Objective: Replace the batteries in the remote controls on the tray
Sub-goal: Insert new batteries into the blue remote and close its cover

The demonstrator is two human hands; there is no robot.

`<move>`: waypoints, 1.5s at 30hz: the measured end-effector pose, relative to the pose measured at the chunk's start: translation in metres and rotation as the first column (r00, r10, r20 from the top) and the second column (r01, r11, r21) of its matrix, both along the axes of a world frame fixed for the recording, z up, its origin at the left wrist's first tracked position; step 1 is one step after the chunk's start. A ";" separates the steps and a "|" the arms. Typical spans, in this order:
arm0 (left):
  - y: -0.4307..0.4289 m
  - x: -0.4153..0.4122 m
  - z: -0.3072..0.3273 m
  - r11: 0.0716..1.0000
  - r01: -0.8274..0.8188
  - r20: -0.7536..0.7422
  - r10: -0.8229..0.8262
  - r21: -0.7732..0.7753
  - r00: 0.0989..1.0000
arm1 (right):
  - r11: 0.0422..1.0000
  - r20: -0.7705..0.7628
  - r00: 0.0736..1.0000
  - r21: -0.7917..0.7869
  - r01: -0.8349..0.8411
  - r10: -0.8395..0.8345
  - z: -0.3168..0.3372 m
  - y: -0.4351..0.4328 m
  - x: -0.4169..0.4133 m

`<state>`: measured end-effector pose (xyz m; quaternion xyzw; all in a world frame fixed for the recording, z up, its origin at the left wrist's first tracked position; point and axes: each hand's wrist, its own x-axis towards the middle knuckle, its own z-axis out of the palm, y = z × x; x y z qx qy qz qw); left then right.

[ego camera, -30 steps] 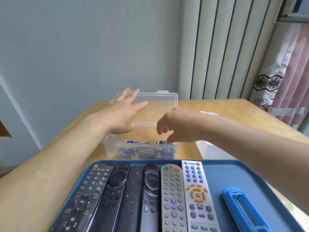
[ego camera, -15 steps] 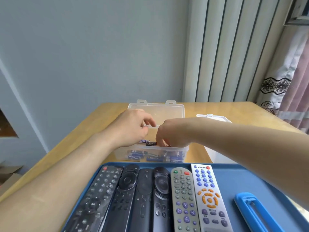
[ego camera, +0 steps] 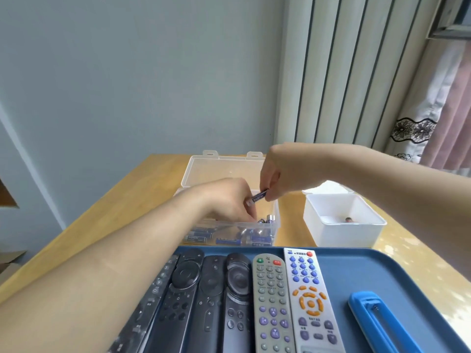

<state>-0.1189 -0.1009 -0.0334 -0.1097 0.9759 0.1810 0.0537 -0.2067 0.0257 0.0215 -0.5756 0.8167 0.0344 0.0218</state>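
Observation:
My right hand (ego camera: 279, 178) pinches a blue battery (ego camera: 260, 196) just above the clear plastic box (ego camera: 277, 220), which holds several blue batteries (ego camera: 229, 241). Reaching into that box, my left hand (ego camera: 226, 200) has its fingers curled down among the batteries; one fingertip lies at the lower end of the lifted battery, and what the hand holds is hidden. On the blue tray (ego camera: 356, 268) lie several remotes side by side: black ones (ego camera: 209, 296), a grey one (ego camera: 270, 301) and a white one (ego camera: 308, 299). A blue remote (ego camera: 373, 324) lies apart on the tray's right with its back slot open.
The clear box's lid (ego camera: 224, 169) stands open behind it. To the right of the clear box is a white tub (ego camera: 339, 233) with one battery (ego camera: 348, 219) inside. All rests on a wooden table (ego camera: 142, 194) against a grey wall; curtains hang at the right.
My right hand has risen out of the clear box with a blue battery pinched in its fingers. My left hand went from hovering open over the box to reaching down into it.

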 end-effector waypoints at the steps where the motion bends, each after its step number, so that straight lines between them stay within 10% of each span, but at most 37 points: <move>1: 0.005 -0.006 -0.003 1.000 -0.009 -0.013 0.009 -0.017 1.000 | 0.997 0.112 0.993 -0.069 0.037 -0.029 0.001 0.005 -0.005; 5: 0.017 -0.021 -0.008 0.990 -0.057 -0.082 0.046 -0.132 0.996 | 0.927 0.454 0.889 -0.304 0.220 -0.062 -0.010 0.020 -0.019; 10: 0.026 -0.023 -0.005 0.993 -0.034 -0.025 0.031 -0.116 0.999 | 0.745 0.838 0.545 -0.373 0.554 0.014 -0.036 0.033 -0.021; 15: 0.029 -0.023 0.000 1.000 -0.003 0.128 0.007 -0.027 0.992 | 0.725 0.813 0.581 -0.377 0.577 -0.039 -0.055 0.035 -0.015; 22: 0.024 -0.011 -0.002 0.987 -0.091 -0.159 0.112 0.134 0.981 | 0.694 0.840 0.542 -0.401 0.598 0.018 -0.054 0.042 -0.010; 26: 0.029 0.018 0.012 0.560 0.013 -0.308 0.436 0.828 0.846 | 0.629 0.933 0.290 -0.357 0.691 0.211 -0.045 0.058 -0.001; 31: 0.068 0.051 0.019 0.253 0.256 -0.356 0.537 0.933 0.765 | 0.615 0.896 0.209 -0.423 0.666 0.391 -0.031 0.083 0.031; 40: 0.143 0.094 0.019 0.440 0.257 -0.497 0.612 0.860 0.615 | 0.427 0.794 0.262 -0.535 0.729 0.548 -0.038 0.133 0.091; 45: 0.157 0.108 0.011 0.631 0.147 -0.562 0.531 0.762 0.635 | 0.578 0.865 0.214 -0.469 0.668 0.454 -0.040 0.164 0.096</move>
